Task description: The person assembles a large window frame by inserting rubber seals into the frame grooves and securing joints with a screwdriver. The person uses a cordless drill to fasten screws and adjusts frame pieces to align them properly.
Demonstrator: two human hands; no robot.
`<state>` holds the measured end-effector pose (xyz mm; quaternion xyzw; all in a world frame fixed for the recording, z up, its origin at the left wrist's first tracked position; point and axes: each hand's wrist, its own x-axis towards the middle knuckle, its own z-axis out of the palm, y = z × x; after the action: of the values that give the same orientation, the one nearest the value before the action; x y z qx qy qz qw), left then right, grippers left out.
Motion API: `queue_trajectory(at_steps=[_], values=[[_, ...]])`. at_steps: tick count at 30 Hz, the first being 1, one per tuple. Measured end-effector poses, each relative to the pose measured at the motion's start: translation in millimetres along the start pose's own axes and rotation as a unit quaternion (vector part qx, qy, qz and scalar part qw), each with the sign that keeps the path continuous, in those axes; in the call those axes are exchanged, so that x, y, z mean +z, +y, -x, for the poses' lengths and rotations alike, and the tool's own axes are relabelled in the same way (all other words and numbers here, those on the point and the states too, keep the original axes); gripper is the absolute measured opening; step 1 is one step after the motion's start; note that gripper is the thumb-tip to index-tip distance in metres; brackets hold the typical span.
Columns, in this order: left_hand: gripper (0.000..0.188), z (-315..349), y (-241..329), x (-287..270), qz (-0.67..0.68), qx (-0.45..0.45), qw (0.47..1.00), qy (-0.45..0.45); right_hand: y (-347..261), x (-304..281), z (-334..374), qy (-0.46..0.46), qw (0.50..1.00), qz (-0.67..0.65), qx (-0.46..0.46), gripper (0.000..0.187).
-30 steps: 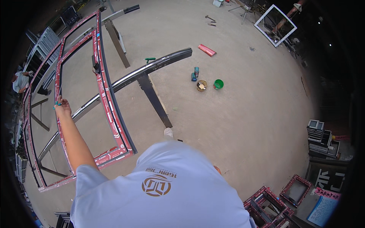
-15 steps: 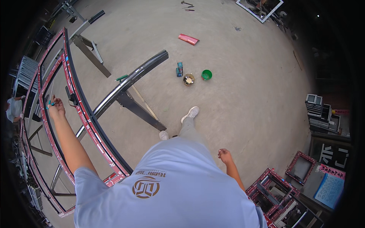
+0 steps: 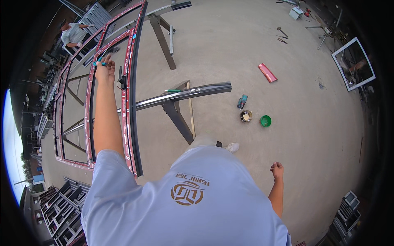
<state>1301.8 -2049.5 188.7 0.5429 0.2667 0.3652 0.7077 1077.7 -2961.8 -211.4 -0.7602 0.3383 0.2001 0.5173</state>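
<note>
My left hand (image 3: pixel 106 73) is stretched out over a large window frame (image 3: pixel 130 69) wrapped in red protective film. Its fingers are closed around a small teal-handled tool (image 3: pixel 99 62) whose exact kind I cannot make out. A black window handle (image 3: pixel 122 80) sits on the frame's bar just right of that hand. My right hand (image 3: pixel 277 169) hangs low at my right side, apart from everything, its fingers curled with nothing visible in them.
The frame lies on metal supports, including a long rail (image 3: pixel 184 93) with a green tool (image 3: pixel 172 90) on it. A teal power drill (image 3: pixel 242 101), a tub (image 3: pixel 246 116) and a green bucket (image 3: pixel 266 121) stand on the floor. Another person (image 3: pixel 74 35) is beyond the frame.
The view has swung to the left, so the window frame and floor things sit farther right. My left hand still holds the teal-handled tool over the frame; my right hand stays low.
</note>
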Motion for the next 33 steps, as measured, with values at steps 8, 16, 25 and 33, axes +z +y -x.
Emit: queue_trajectory(at_steps=[8,16,25,33], values=[[0.024,-11.7,-5.7,26.6,0.017,0.024,0.995,0.098,-52.4,-25.9,-61.2,0.028,0.999,-0.019,0.031,0.038],[0.030,-112.6,-76.5,34.9,0.033,-0.023,0.971,0.235,82.0,45.4,-84.0,-0.144,0.984,0.087,-0.050,0.035],[0.026,-254.1,-171.3,109.2,0.156,-0.092,0.964,0.194,-106.2,58.9,-78.7,-0.049,0.992,0.115,-0.037,0.036],[0.020,-315.5,-202.8,163.9,0.129,-0.084,0.982,0.113,-305.8,82.0,-66.1,-0.018,0.993,0.112,-0.031,0.036]])
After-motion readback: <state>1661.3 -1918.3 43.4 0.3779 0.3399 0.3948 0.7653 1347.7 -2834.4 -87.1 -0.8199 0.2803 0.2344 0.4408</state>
